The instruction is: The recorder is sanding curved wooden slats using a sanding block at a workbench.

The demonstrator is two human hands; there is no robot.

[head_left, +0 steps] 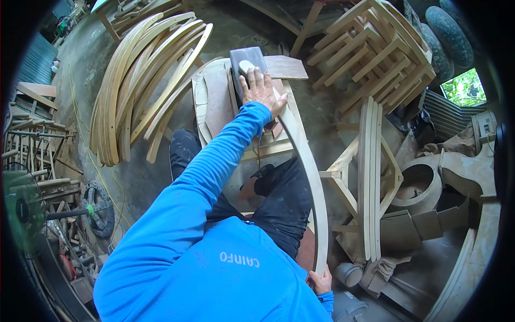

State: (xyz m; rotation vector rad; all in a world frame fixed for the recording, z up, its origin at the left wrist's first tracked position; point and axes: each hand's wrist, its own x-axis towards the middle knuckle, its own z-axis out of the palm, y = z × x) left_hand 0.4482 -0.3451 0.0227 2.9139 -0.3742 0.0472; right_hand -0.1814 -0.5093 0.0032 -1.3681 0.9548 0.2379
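Note:
A long curved wooden slat runs from the stand in front of me back to my right side. My left hand lies over its far part, fingers across the top and thumb along the near side. The slat's rounded tip shows past the fingers, over a dark grey flat-topped block that looks like a belt sander. Down by my right hip, my right hand grips the near end. The underside of the slat at the left hand is hidden.
A low wooden stand supports the grey block. Curved slats are heaped at the left, and angled wooden frames are stacked at the far right. Straight slats stand right of me. A fan is at the left edge.

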